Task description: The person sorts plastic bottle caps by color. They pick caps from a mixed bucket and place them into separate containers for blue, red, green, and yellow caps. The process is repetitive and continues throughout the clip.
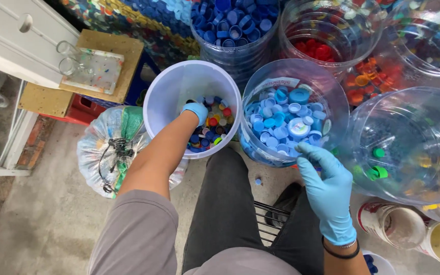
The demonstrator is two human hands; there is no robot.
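blue-gloved left hand (196, 111) grips mixed caps (215, 125) in white bucket (165, 94); right hand (327, 181) open.

Left arm stretches far, bare forearm sloping down, its gloved left hand (196, 111) curled, fingers bent under. Right hand (327, 186), gloved blue, sits nearer on the right, fingers loosely bent, pointing far-left, wristband at the wrist.

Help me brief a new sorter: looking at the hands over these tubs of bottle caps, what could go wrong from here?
1. The right hand hangs over the near rim of the clear tub of light blue caps; caps might drop outside, like the blue cap on the floor.
2. The left hand is deep in the white bucket of mixed caps; pulling out could tip it.
3. The tubs stand close together, so colours could land in the wrong one.
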